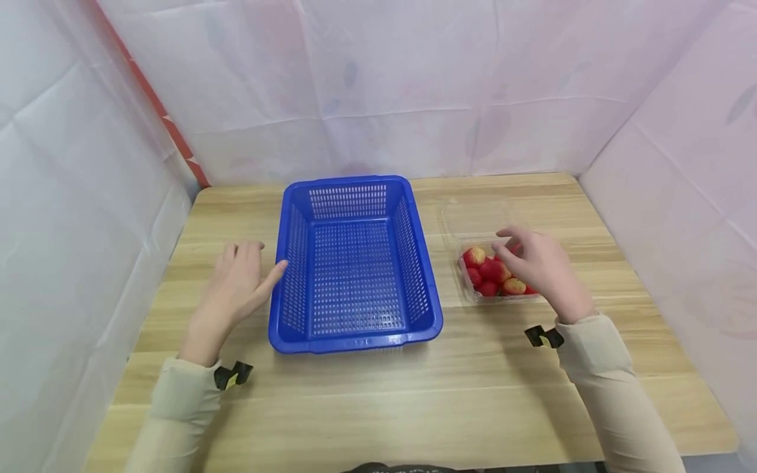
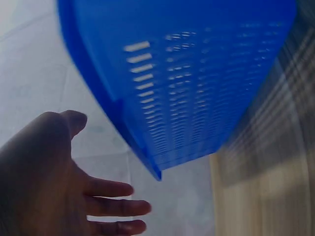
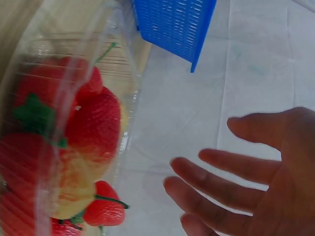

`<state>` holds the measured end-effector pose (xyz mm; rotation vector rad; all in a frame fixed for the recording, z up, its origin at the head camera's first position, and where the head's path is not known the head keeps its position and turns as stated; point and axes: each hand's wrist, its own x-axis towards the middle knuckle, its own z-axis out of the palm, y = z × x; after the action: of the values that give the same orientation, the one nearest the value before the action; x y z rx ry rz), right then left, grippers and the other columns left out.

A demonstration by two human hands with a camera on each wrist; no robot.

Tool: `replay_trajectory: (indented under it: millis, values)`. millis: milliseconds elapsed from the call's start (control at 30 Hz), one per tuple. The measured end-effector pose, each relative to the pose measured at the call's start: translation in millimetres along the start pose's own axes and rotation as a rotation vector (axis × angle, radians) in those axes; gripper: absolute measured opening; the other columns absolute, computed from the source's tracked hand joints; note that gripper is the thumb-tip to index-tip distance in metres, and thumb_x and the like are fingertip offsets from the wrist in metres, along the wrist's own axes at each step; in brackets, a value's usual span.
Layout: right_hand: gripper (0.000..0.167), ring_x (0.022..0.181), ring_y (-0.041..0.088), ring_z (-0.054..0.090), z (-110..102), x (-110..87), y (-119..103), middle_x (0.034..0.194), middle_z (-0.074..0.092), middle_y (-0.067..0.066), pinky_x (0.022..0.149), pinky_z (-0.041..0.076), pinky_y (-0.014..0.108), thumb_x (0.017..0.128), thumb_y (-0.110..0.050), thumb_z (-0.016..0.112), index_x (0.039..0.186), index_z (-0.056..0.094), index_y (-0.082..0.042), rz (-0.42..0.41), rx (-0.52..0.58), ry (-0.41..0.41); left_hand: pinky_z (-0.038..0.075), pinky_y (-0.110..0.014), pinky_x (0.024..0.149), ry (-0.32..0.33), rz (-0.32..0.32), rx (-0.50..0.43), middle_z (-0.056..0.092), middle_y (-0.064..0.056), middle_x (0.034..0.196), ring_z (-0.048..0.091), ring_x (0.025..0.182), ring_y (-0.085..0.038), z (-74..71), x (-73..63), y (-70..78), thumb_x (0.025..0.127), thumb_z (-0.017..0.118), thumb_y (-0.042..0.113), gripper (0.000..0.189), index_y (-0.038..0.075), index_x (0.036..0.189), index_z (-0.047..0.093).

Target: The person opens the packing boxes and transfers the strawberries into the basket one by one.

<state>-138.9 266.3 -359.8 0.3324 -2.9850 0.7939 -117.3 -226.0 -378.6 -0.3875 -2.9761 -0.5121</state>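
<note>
A blue plastic basket [image 1: 355, 276] with slotted walls stands on the table, with nothing inside it. Beside its left wall my left hand [image 1: 239, 282] hovers with fingers spread; the left wrist view shows the thumb [image 2: 75, 123] apart from the basket wall [image 2: 187, 88]. To the right sits a clear plastic box [image 1: 473, 297] of red and yellowish strawberries [image 1: 491, 270], its lid [image 1: 476, 220] folded back. Over that box hangs my right hand [image 1: 538, 263], fingers loosely bent and holding nothing. The strawberries [image 3: 96, 125] show green leaves and stems in the right wrist view. My right hand hides part of them.
The wooden table [image 1: 378, 401] carries both containers. Pale patterned sheets [image 1: 384, 85] stand behind and at both sides, close to the table's edges. A red strip [image 1: 154, 92] runs down the back left corner.
</note>
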Motion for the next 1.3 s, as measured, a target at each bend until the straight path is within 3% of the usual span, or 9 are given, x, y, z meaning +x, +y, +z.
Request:
replay_trajectory:
  millis: [100, 400, 533, 667, 900, 1100, 1300]
  values:
    - [0.040, 0.080, 0.030, 0.070, 3, -0.1, 4, 0.096, 0.072, 0.018, 0.073, 0.048, 0.053, 0.098, -0.030, 0.058, 0.123, 0.062, 0.001, 0.021, -0.001, 0.038, 0.030, -0.055, 0.092, -0.085, -0.048, -0.003, 0.049, -0.030, 0.125, 0.040, 0.111, -0.046, 10.7, 4.6, -5.6, 0.102, 0.032, 0.056, 0.075, -0.012, 0.131, 0.046]
    - [0.027, 0.076, 0.032, 0.064, 23, 7.1, 22, 0.089, 0.069, 0.019, 0.070, 0.050, 0.050, 0.090, -0.010, 0.065, 0.112, 0.065, 0.006, -0.064, -0.008, 0.109, 0.027, -0.046, 0.083, -0.174, -0.008, -0.012, 0.047, -0.017, 0.106, 0.036, 0.097, -0.035, 25.1, 16.1, -14.8, 0.106, 0.029, 0.040, 0.047, -0.003, 0.116, 0.045]
    - [0.029, 0.088, 0.038, 0.061, 35, 13.0, 28, 0.099, 0.066, 0.025, 0.079, 0.047, 0.054, 0.087, -0.008, 0.069, 0.111, 0.066, 0.008, -0.080, -0.022, 0.115, 0.028, -0.045, 0.081, -0.160, 0.015, 0.011, 0.046, -0.015, 0.101, 0.036, 0.094, -0.034, 27.3, 19.4, -15.4, 0.105, 0.033, 0.033, 0.038, -0.002, 0.111, 0.044]
    - [0.034, 0.096, 0.041, 0.057, 46, 18.6, 30, 0.108, 0.061, 0.028, 0.083, 0.046, 0.056, 0.087, -0.011, 0.069, 0.115, 0.064, 0.010, -0.043, -0.035, 0.070, 0.029, -0.044, 0.079, -0.124, 0.049, 0.062, 0.046, -0.016, 0.096, 0.037, 0.092, -0.034, 28.0, 22.0, -15.3, 0.104, 0.036, 0.029, 0.034, -0.004, 0.107, 0.045]
    - [0.038, 0.101, 0.041, 0.055, 61, 26.3, 34, 0.109, 0.062, 0.029, 0.088, 0.045, 0.056, 0.087, -0.011, 0.071, 0.116, 0.062, 0.012, -0.032, -0.036, 0.000, 0.031, -0.045, 0.078, -0.090, 0.089, 0.107, 0.046, -0.016, 0.093, 0.039, 0.089, -0.035, 28.5, 18.7, -15.3, 0.100, 0.041, 0.025, 0.029, -0.004, 0.103, 0.045]
    - [0.038, 0.090, 0.038, 0.056, 64, 33.0, 34, 0.100, 0.065, 0.025, 0.079, 0.047, 0.052, 0.086, -0.012, 0.073, 0.114, 0.064, 0.011, 0.006, -0.066, 0.021, 0.030, -0.043, 0.075, -0.076, 0.085, 0.103, 0.046, -0.015, 0.091, 0.039, 0.086, -0.033, 30.8, 17.7, -15.2, 0.100, 0.041, 0.026, 0.027, -0.001, 0.100, 0.045]
    - [0.036, 0.082, 0.034, 0.057, 63, 39.3, 34, 0.096, 0.066, 0.023, 0.073, 0.047, 0.048, 0.084, -0.013, 0.076, 0.110, 0.063, 0.008, 0.073, -0.055, 0.001, 0.030, -0.042, 0.076, -0.101, 0.028, 0.056, 0.046, -0.012, 0.089, 0.040, 0.086, -0.031, 30.1, 21.4, -16.1, 0.104, 0.035, 0.027, 0.026, 0.003, 0.099, 0.044]
